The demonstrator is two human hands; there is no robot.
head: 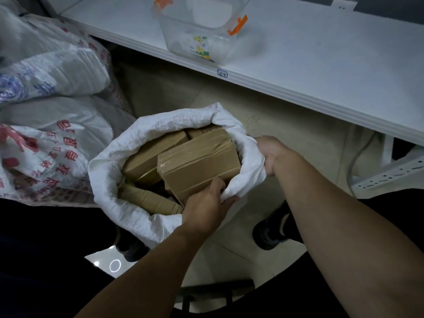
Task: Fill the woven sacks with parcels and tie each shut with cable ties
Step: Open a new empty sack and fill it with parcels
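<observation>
White woven sack (137, 143) stands open on the floor betw. my feet, mouth rolled back, packed w/ brown cardboard parcels. Top parcel (199, 161) lies tilted across the opening, taped along its seams; at least three more boxes under and beside it. My left hand (206, 210) pinches the near rim of the sack, thumb and fingers curled on the fabric right beside the top parcel's lower corner. My right hand (273, 154) has a fistful of the rim on the right side, fingers wrapped round the bunched cloth. Filled printed sacks (52, 143) w/ red and blue lettering are piled to the left, touching my sack. White shelf (321, 65) runs across the top right, w/ a clear plastic tub (202, 31), orange clips, near its front edge. No cable tie in sight.
</observation>
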